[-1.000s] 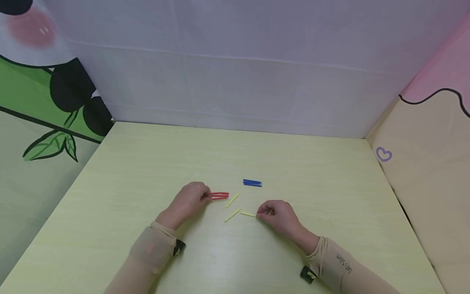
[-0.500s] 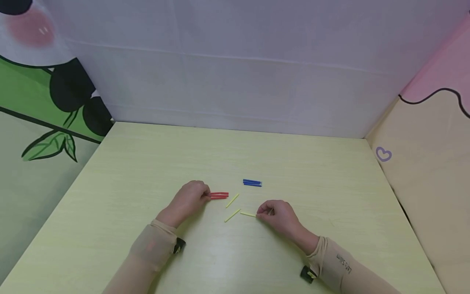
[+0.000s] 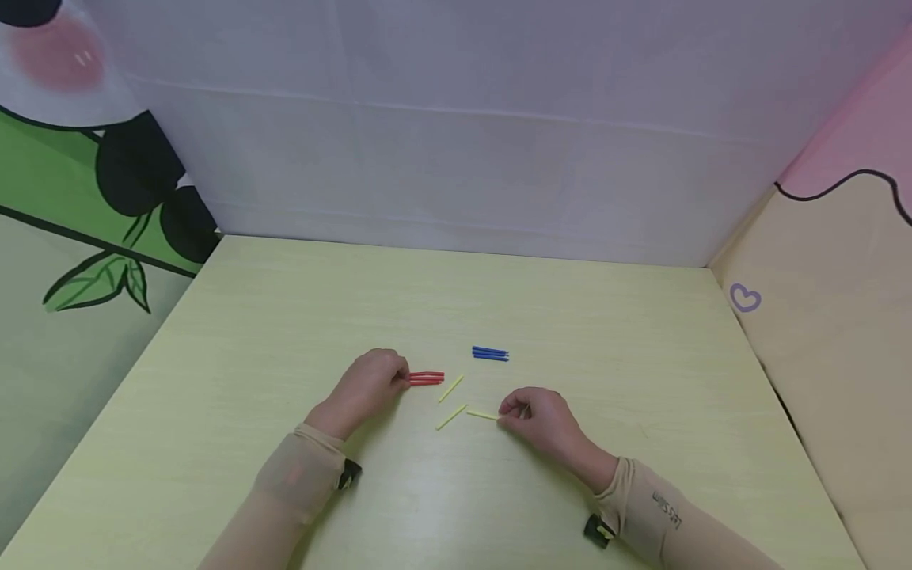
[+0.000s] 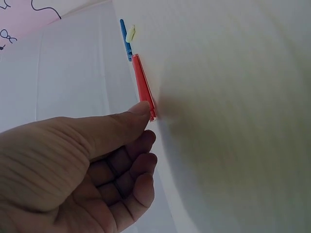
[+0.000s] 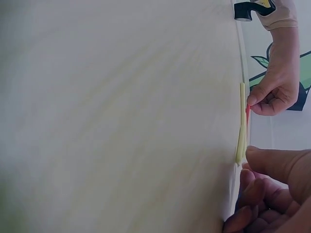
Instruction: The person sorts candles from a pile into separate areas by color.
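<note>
In the head view my left hand (image 3: 366, 388) pinches the left ends of three thin red sticks (image 3: 426, 384), which lie side by side on the table. The left wrist view shows the thumb on the near end of the red sticks (image 4: 142, 82), the other fingers curled below. My right hand (image 3: 545, 423) pinches the right end of a yellow stick (image 3: 482, 415) between thumb and finger. Two more yellow sticks lie slanted between the hands, a nearer yellow stick (image 3: 451, 417) and a farther yellow stick (image 3: 450, 389).
Three blue sticks (image 3: 490, 351) lie together in a row beyond the yellow ones. The pale wooden table (image 3: 606, 332) meets a whitish back wall (image 3: 463, 158), with painted side walls left and right.
The red sticks, slightly fanned a second ago, now lie closer together. My left hand has shifted slightly away from me. The right hand and the yellow sticks stay almost in place.
</note>
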Demonstrator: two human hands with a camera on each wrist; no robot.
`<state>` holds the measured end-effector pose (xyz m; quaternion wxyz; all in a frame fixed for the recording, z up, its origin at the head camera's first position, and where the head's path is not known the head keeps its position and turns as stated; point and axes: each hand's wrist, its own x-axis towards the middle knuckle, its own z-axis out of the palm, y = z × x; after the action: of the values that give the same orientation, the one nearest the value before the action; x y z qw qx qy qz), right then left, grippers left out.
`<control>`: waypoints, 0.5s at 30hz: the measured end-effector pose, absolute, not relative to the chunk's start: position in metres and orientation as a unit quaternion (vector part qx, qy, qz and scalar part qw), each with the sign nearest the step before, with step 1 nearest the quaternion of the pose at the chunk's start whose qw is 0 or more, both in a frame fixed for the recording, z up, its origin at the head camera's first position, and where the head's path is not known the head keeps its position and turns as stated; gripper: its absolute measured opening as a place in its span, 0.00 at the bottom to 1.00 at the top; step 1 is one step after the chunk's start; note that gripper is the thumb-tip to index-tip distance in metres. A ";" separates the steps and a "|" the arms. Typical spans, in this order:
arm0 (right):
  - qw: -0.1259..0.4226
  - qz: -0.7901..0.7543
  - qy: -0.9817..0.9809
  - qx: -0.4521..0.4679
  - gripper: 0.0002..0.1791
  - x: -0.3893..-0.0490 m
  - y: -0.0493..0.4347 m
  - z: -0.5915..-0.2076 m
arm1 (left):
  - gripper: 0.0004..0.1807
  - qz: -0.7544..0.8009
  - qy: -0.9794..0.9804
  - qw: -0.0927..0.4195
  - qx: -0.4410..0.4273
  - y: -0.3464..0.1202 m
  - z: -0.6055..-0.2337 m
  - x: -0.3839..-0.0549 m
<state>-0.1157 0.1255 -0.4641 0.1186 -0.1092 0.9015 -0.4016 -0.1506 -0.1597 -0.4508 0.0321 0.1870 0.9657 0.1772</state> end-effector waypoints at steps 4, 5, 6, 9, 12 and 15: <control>0.117 -0.395 0.905 -0.108 0.05 -0.116 0.125 -0.464 | 0.05 0.175 0.965 0.024 0.192 -0.160 -0.453 -0.152; 0.116 -0.393 0.906 -0.110 0.05 -0.116 0.125 -0.464 | 0.05 0.173 0.966 0.023 0.192 -0.159 -0.453 -0.152; 0.115 -0.392 0.906 -0.110 0.05 -0.116 0.125 -0.464 | 0.05 0.173 0.966 0.022 0.193 -0.159 -0.453 -0.152; 0.113 -0.387 0.908 -0.114 0.05 -0.116 0.124 -0.465 | 0.05 0.170 0.967 0.024 0.190 -0.158 -0.454 -0.153; 0.113 -0.385 0.909 -0.114 0.05 -0.116 0.124 -0.465 | 0.05 0.169 0.968 0.027 0.186 -0.158 -0.454 -0.154; 0.114 -0.379 0.911 -0.115 0.05 -0.116 0.123 -0.466 | 0.05 0.168 0.968 0.030 0.183 -0.158 -0.453 -0.154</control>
<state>-0.1162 0.1228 -0.4655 0.1137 -0.1149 0.9113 -0.3786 -0.1535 -0.1577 -0.4530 0.0297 0.1829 0.9682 0.1679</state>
